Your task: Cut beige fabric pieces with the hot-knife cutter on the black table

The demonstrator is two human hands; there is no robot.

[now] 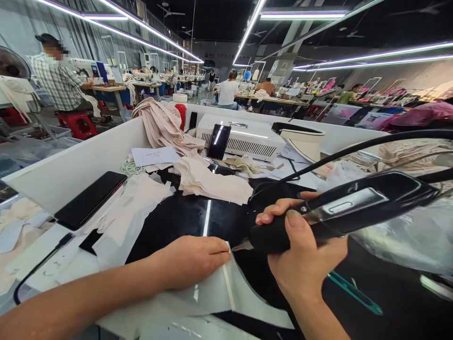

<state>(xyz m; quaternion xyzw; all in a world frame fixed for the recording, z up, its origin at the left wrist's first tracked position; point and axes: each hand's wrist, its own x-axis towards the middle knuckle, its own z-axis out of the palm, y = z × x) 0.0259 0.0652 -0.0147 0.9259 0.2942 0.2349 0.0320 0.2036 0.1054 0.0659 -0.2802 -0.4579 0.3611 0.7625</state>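
Note:
My right hand is closed around a black corded hand tool, its pointed metal tip aimed left and down at the edge of a white paper-backed piece on the glossy black worktop. My left hand lies flat on that white piece, fingers together, fingertips right beside the tool tip. The tool's black cord arcs up to the right.
Beige fabric pieces, a beige pile, white cut pieces, two black phones, a white machine box, a white partition. Clear plastic bags lie right. Other people sit at distant sewing tables.

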